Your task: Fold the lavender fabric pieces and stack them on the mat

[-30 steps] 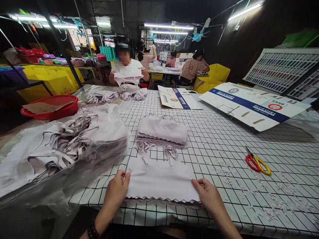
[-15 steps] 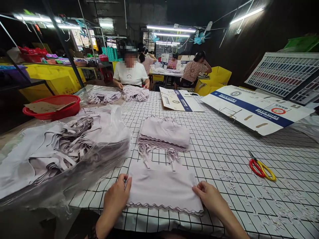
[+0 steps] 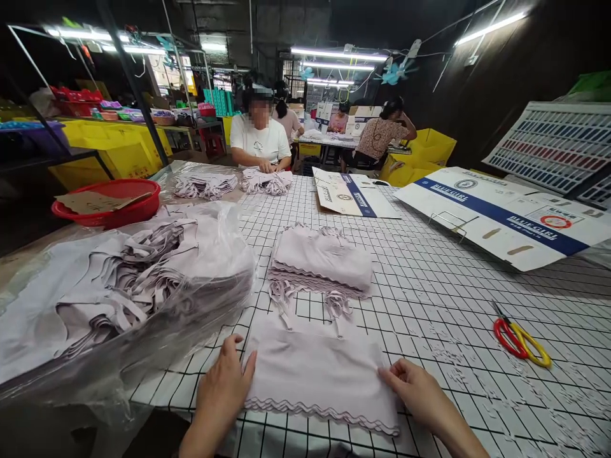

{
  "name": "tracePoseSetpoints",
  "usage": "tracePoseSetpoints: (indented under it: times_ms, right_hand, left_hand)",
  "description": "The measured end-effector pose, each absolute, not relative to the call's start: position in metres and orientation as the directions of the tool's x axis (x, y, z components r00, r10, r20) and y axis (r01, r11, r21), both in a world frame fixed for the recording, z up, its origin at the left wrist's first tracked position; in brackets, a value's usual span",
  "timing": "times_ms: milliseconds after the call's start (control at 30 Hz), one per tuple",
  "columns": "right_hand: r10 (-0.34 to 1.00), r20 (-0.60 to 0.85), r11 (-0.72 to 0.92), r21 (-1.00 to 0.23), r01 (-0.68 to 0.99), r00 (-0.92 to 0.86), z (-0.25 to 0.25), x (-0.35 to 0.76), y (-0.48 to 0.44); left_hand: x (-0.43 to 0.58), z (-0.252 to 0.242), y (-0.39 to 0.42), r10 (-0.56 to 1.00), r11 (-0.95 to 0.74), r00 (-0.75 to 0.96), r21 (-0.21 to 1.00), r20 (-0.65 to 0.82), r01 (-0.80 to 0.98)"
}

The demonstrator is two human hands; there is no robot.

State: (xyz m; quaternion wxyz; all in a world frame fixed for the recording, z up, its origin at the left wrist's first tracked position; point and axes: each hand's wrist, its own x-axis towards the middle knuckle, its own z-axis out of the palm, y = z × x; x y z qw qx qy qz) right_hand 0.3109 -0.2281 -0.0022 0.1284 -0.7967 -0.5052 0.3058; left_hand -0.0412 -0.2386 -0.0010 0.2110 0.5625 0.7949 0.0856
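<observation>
A pale lilac camisole (image 3: 315,372) with thin straps and a wavy hem lies flat in front of me, apparently on top of others. My left hand (image 3: 223,385) rests at its left edge, thumb touching the cloth and fingers spread from the thumb. At the opposite edge, my right hand (image 3: 420,391) pinches the fabric between thumb and fingers. The straps lie bunched just beyond. Behind them is a neat stack of similar camisoles (image 3: 322,257).
Clear plastic (image 3: 191,318) partly wraps a large camisole pile at left, near a red basin (image 3: 112,216). Red-and-yellow snips (image 3: 522,340) lie at right among white scraps. Flattened cartons (image 3: 501,210) sit behind. A co-worker (image 3: 260,137) sits across the checked table (image 3: 405,254).
My left thumb and fingers have spread apart at the camisole's edge. The right hand keeps its pinch. The view has shifted slightly left, and the co-worker's hands have come together.
</observation>
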Motion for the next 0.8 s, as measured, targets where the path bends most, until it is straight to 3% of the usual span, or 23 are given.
tracePoseSetpoints:
  times_ms: [100, 233, 300, 400, 500, 667, 800]
  right_hand:
    - [0.891, -0.246, -0.452, -0.549, 0.703, 0.381, 0.018, 0.309, -0.201]
    - [0.924, 0.012, -0.259, -0.714, 0.65, 0.382, 0.032, 0.291, -0.131]
    - [0.889, 0.033, -0.289, -0.732, 0.617, 0.456, 0.031, 0.281, -0.098]
    - [0.821, -0.03, -0.431, -0.688, 0.584, 0.571, 0.028, 0.269, -0.07]
    - [0.788, -0.075, -0.508, -0.641, 0.576, 0.61, 0.025, 0.265, -0.062]
    - [0.746, -0.103, -0.539, -0.673, 0.506, 0.658, 0.023, 0.273, -0.061]
    - [0.748, -0.152, -0.547, -0.692, 0.471, 0.646, 0.022, 0.278, -0.06]
  left_hand:
    - [-0.032, 0.013, -0.221, 0.98, 0.18, -0.199, 0.449, -0.005, 0.875]
    - [-0.003, 0.035, -0.138, 0.961, -0.143, -0.01, 0.528, 0.275, 0.837]
    - [0.011, 0.041, -0.088, 0.957, -0.063, -0.095, 0.518, 0.274, 0.853]
    - [0.02, 0.041, -0.033, 0.966, 0.129, -0.225, 0.519, 0.126, 0.845]
    - [0.018, 0.033, -0.011, 0.955, 0.218, -0.292, 0.559, 0.046, 0.8]
    - [0.013, 0.025, -0.008, 0.927, 0.25, -0.366, 0.587, 0.085, 0.77]
    - [0.015, 0.026, -0.01, 0.934, 0.217, -0.329, 0.514, 0.137, 0.83]
